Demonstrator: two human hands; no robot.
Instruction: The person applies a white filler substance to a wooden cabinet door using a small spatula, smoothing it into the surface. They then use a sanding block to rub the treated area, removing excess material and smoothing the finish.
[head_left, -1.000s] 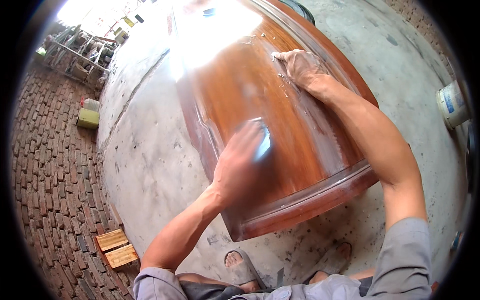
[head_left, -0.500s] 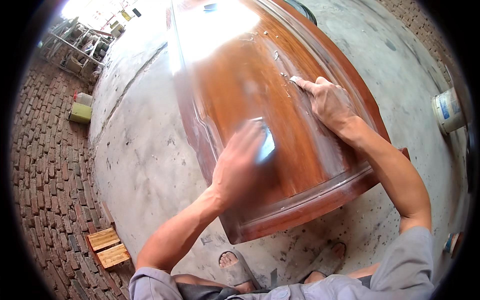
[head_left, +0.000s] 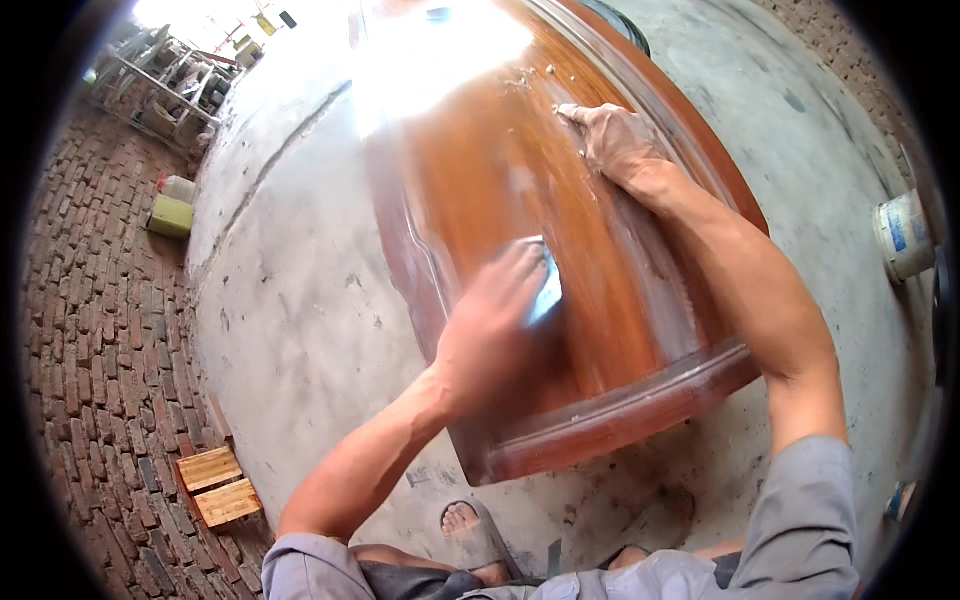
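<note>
A long, curved wooden panel (head_left: 590,340), reddish brown and glossy, lies in front of me with moulded edges. My left hand (head_left: 495,310), smeared by motion, holds a thin, flat scraper (head_left: 546,288) that shines bluish against the panel's near middle. Farther up and to the right, my right hand (head_left: 622,142) stretches its index finger onto the panel; the other fingers curl back. Whitish paste covers that fingertip. Small pale lumps of putty (head_left: 522,80) are stuck to the wood nearby, and a hazy whitish film streaks the panel's right side. Glare hides part of its far end.
A white bucket (head_left: 902,236) stands on the concrete floor (head_left: 290,310) at the right. At left are a brick wall (head_left: 110,330), a yellow-green container (head_left: 170,216) and wooden slats (head_left: 222,486). A cluttered rack (head_left: 165,90) stands far left. My sandalled feet are by the panel's near end.
My right hand has moved farther up and left along the panel, its fingertip still on the wood. My left hand and the scraper appear only slightly shifted to the right. The view has shifted a little.
</note>
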